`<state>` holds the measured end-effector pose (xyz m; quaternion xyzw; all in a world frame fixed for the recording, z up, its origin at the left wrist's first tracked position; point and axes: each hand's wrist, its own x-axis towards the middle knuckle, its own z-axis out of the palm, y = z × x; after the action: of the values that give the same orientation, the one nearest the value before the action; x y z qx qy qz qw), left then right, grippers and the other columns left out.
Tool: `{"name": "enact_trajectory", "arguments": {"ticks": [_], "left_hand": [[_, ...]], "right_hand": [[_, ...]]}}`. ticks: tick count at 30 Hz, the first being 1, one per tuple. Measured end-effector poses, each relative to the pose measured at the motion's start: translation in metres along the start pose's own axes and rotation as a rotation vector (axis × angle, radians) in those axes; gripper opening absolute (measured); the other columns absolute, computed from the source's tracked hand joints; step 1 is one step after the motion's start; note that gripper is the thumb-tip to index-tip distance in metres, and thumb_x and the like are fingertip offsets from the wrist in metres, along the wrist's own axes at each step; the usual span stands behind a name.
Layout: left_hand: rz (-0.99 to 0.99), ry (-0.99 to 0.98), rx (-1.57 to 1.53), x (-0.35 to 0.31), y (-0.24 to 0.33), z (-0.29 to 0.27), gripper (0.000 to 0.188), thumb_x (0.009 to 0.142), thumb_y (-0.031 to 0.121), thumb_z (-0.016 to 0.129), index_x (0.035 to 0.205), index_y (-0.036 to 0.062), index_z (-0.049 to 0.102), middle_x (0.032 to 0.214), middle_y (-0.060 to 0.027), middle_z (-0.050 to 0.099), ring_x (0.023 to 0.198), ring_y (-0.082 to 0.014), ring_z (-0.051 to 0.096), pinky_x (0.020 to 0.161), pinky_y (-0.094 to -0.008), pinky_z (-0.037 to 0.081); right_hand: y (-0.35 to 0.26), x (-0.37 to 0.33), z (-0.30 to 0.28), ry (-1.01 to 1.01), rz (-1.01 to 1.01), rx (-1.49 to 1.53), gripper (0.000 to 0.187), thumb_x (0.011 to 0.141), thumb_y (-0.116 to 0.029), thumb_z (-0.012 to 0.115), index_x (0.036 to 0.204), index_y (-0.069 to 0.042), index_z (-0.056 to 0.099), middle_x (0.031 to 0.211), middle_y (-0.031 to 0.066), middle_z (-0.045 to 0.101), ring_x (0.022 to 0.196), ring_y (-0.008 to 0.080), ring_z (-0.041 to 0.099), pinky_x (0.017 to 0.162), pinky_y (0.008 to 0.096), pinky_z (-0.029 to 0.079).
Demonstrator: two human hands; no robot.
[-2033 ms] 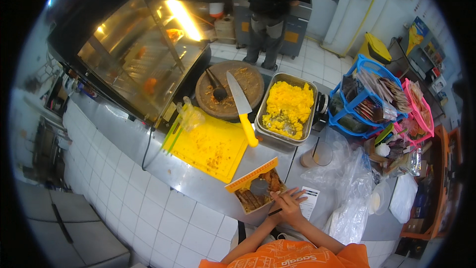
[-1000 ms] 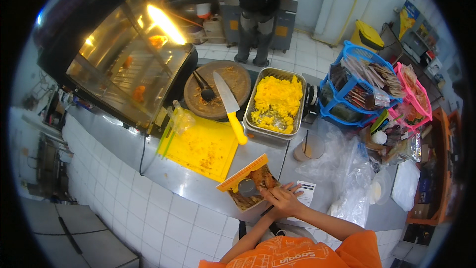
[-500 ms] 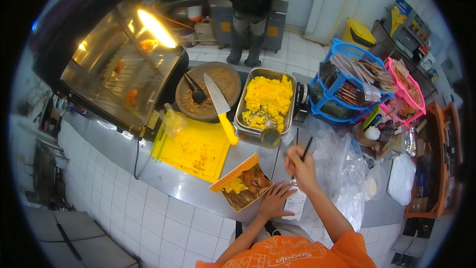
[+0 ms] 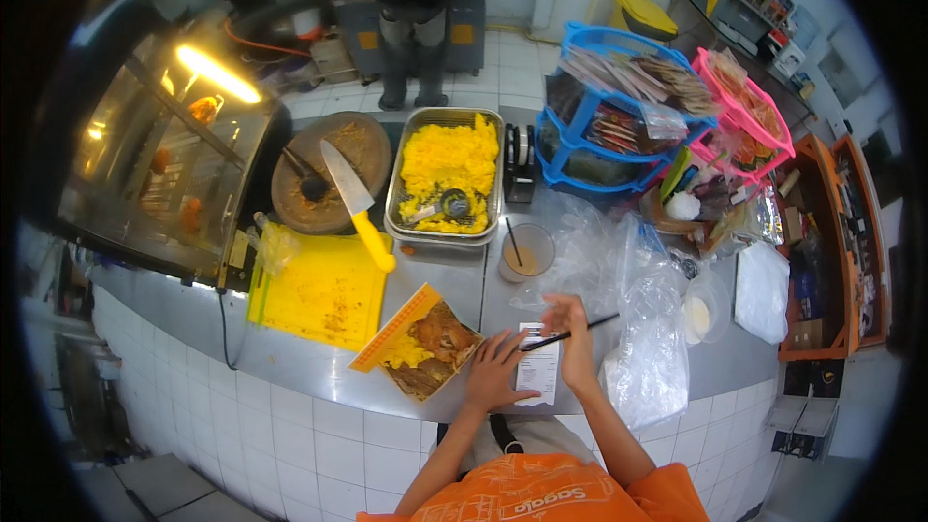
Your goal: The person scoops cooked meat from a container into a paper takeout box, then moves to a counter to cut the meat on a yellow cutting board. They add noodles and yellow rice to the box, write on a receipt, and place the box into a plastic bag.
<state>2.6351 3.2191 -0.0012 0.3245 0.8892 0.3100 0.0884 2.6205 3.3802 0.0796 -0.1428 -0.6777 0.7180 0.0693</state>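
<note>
1. Now: left hand [image 4: 495, 367] flat, fingers spread, pressed on the left edge of a white slip [image 4: 538, 364] lying on the tabletop [image 4: 319, 367]; closed on nothing.
2. Right hand [image 4: 572, 340] pinched shut on a thin black pen [image 4: 565, 333], raised just over the slip's upper right corner.
3. Pen's long axis runs roughly left to right with a slight upward tilt; one end points left and down toward the slip, the other sticks out to the right over a clear plastic bag [image 4: 650, 348]. Which end is the tip: cannot tell.
4. Slip's long axis runs near to far, between the two hands; right hand nearer to its top, left hand nearer to its side.
5. Just left of the left hand: an open box [image 4: 418, 343] with fried food and yellow rice, set at an angle, touching or almost touching the fingers.
6. Farther back: yellow board [image 4: 324, 290], yellow-handled knife [image 4: 356, 203] lying diagonally across a round pan [image 4: 319, 174], tray [image 4: 447, 174] of yellow rice, cup [image 4: 525, 251] with a straw beyond the slip.
7. Right: blue and pink baskets [image 4: 619, 126] stuffed with packets.
</note>
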Motion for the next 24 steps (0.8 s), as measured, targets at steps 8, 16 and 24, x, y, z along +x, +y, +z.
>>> {"name": "enact_trajectory", "arguments": {"ticks": [8, 16, 24], "left_hand": [[0.005, 0.014, 0.019, 0.004, 0.004, 0.003, 0.091, 0.057, 0.064, 0.078, 0.135, 0.0239, 0.052, 0.149, 0.0023, 0.039, 0.137, -0.0263, 0.031, 0.112, -0.0486, 0.024], [0.006, 0.035, 0.046, 0.004, 0.006, 0.006, 0.090, 0.057, 0.062, 0.078, 0.134, 0.0235, 0.052, 0.149, 0.0019, 0.039, 0.137, -0.0269, 0.032, 0.112, -0.0503, 0.024], [-0.007, 0.034, 0.036, 0.004, 0.007, 0.007, 0.090, 0.054, 0.060, 0.080, 0.133, 0.0241, 0.054, 0.149, 0.0023, 0.039, 0.138, -0.0268, 0.032, 0.112, -0.0504, 0.024]], "right_hand": [[0.088, -0.090, -0.044, 0.204, 0.120, 0.227, 0.012, 0.095, -0.010, 0.055, 0.090, -0.002, 0.047, 0.088, 0.0071, 0.052, 0.075, 0.0151, 0.062, 0.069, 0.0298, 0.054], [0.121, -0.104, -0.047, 0.147, 0.017, -0.003, 0.017, 0.080, 0.005, 0.067, 0.090, -0.002, 0.054, 0.089, 0.0076, 0.060, 0.080, 0.0112, 0.060, 0.072, 0.0232, 0.049], [0.128, -0.106, -0.050, 0.113, -0.020, -0.082, 0.016, 0.081, 0.005, 0.066, 0.087, -0.001, 0.052, 0.089, 0.0075, 0.058, 0.081, 0.0108, 0.057, 0.074, 0.0245, 0.049]]}}
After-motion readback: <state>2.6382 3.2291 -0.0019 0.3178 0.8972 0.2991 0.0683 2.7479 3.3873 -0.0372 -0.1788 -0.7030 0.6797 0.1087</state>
